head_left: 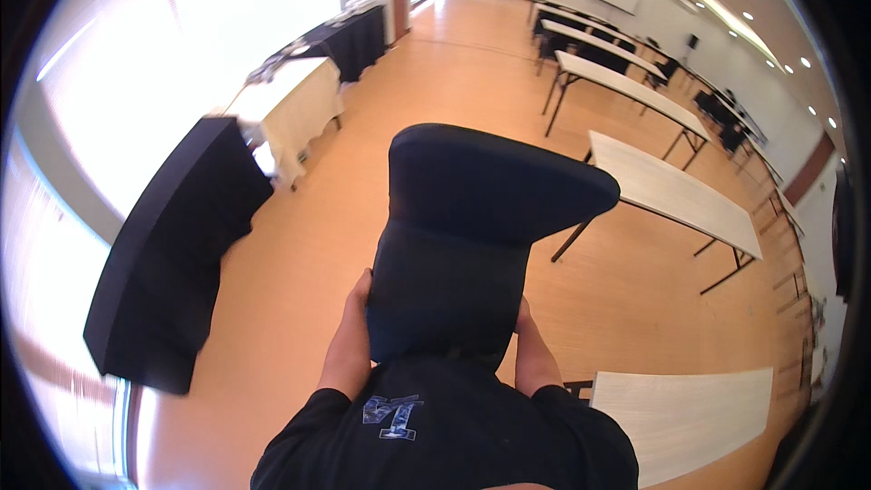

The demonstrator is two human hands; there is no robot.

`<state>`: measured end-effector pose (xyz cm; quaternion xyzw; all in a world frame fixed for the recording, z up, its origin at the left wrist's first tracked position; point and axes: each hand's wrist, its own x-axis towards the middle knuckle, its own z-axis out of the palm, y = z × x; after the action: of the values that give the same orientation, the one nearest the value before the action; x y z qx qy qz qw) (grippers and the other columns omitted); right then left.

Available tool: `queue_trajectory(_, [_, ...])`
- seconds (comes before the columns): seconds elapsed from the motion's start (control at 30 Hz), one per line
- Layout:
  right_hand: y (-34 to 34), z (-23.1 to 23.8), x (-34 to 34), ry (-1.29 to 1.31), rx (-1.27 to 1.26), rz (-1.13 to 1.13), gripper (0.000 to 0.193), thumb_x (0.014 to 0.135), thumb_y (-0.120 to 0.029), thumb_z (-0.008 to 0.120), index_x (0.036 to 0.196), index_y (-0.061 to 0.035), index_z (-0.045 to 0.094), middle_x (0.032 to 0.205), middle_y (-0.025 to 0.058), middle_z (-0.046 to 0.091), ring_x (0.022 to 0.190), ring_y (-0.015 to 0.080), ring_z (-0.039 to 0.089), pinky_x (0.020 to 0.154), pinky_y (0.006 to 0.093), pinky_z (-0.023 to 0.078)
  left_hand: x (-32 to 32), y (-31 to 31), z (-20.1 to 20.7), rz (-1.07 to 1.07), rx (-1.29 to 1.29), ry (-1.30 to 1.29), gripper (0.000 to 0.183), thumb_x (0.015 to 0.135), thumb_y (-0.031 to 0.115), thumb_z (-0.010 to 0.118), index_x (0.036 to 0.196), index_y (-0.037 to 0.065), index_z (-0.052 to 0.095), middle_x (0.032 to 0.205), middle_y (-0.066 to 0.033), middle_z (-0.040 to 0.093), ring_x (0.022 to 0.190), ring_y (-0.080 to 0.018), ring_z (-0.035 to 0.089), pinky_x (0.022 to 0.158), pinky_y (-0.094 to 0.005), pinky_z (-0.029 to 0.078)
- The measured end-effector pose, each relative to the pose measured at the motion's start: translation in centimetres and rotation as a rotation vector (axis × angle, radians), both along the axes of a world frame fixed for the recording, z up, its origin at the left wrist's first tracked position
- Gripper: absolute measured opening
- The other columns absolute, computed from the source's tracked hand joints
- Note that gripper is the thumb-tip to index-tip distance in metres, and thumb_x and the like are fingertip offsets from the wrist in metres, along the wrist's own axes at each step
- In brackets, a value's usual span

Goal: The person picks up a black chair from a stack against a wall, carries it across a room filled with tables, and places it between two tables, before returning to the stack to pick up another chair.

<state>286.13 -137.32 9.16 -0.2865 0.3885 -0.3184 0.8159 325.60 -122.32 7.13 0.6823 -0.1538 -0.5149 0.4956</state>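
Close in front of my body is a black padded chair, its broad backrest on the far side and its seat toward my chest. My left hand grips the left side of the seat, fingers mostly hidden by it. At the opposite side, my right hand holds the seat's edge, and most of that hand is out of sight behind the cushion. Both forearms reach forward from black sleeves. The chair's legs cannot be seen.
Long pale tables with dark folding legs stand in a row on the right; another tabletop is near my right side. Along the left windows are a black-draped table and a cream-draped table. Wooden floor runs between.
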Motion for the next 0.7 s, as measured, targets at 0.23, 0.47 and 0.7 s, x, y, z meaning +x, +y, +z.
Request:
queue_trajectory(0.23, [-11.4, 3.5, 6.7, 0.087, -0.244, -0.155, 0.038, 0.087, -0.025, 0.034, 0.11, 0.0013, 0.048, 0.096, 0.0113, 0.057, 0.087, 0.0217, 0.055, 0.075, 0.0347, 0.047, 10.9, -18.4, 1.3, -0.301, -0.199, 0.162, 0.041, 0.087, 0.026, 0.038, 0.118, 0.0, 0.042, 0.108, -0.0125, 0.053, 0.095, -0.0238, 0.053, 0.081, -0.0346, 0.045])
queue_trajectory(0.47, [-22.1, 0.1, 12.9, 0.333, -0.096, -0.268, 0.041, 0.087, -0.024, 0.027, 0.103, 0.0037, 0.052, 0.089, 0.0117, 0.059, 0.082, 0.0213, 0.055, 0.077, 0.0335, 0.044, 12.0, -25.4, 6.6, -0.275, -0.325, 0.35, 0.042, 0.087, 0.027, 0.041, 0.119, 0.0, 0.043, 0.111, -0.0113, 0.052, 0.098, -0.0216, 0.052, 0.081, -0.0326, 0.045])
queue_trajectory(0.7, [-39.2, -2.3, 26.8, 0.358, -0.054, 0.082, 0.043, 0.083, -0.027, 0.027, 0.1, 0.0019, 0.054, 0.094, 0.0167, 0.057, 0.086, 0.025, 0.053, 0.079, 0.038, 0.04, 21.6, -32.6, 4.0, -0.05, -0.316, 0.336, 0.045, 0.087, 0.029, 0.041, 0.121, 0.0, 0.04, 0.114, -0.0112, 0.05, 0.099, -0.0228, 0.052, 0.083, -0.0333, 0.045])
